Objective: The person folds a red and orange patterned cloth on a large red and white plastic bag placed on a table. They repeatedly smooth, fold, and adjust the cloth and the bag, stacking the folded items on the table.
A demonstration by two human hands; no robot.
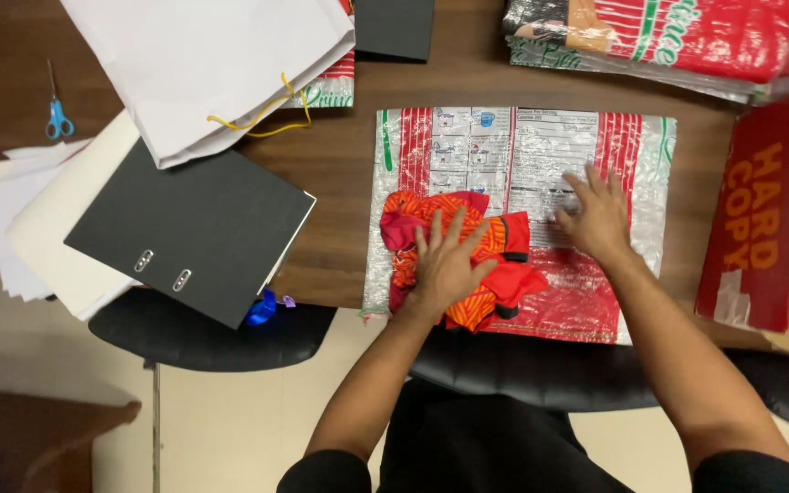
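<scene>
Hands flat on the work — the left hand point(445, 265) lies spread, palm down, on a crumpled red-and-orange patterned cloth point(495, 265), gripping nothing, fingers wide. Just beside it, the right hand point(600, 219) presses open on the bare printed face of a flattened red, white and clear plastic bag point(632, 155), likewise holding nothing. The cloth sits under the left palm, on the near half of the bag, which lies flat on the brown table point(340, 155). Judging by this, the cloth is placed but bunched, with no fold or wrap yet made. Beyond the left hand lie a black binder point(194, 228), white papers point(203, 64) and blue scissors point(57, 119); beyond the right, a stack of similar bags point(668, 36) — and a red box point(760, 210) further to the side.
</scene>
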